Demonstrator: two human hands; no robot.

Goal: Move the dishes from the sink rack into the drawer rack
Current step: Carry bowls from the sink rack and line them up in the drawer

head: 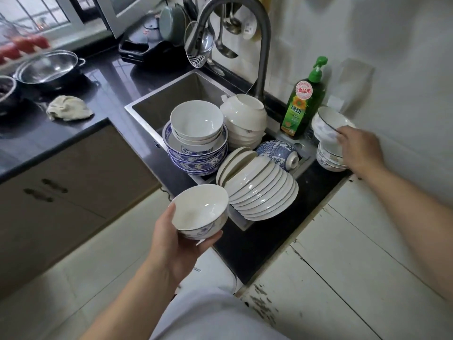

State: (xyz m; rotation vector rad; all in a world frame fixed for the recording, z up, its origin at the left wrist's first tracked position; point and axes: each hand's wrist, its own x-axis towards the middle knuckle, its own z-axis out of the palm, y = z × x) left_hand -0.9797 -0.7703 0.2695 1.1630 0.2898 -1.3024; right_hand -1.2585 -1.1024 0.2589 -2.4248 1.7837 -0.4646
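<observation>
My left hand (172, 244) holds a white bowl with blue pattern (199, 210) upright in front of the sink. My right hand (359, 149) grips a tilted blue-rimmed bowl (327, 123) above a short stack of similar bowls (328, 158) on the counter right of the sink. In the sink rack (241, 222) lies a row of white plates on edge (261, 190). Behind them sit white bowls nested in blue-patterned bowls (196, 141), a leaning stack of white bowls (245, 119), and a blue-patterned bowl on its side (278, 150). No drawer rack is in view.
A curved tap (262, 45) rises behind the sink (157, 104). A green soap bottle (304, 104) stands by the wall. On the dark counter to the left lie a rag (68, 107) and a glass-lidded pot (49, 69). Utensils hang on the back wall. White cabinet fronts sit below right.
</observation>
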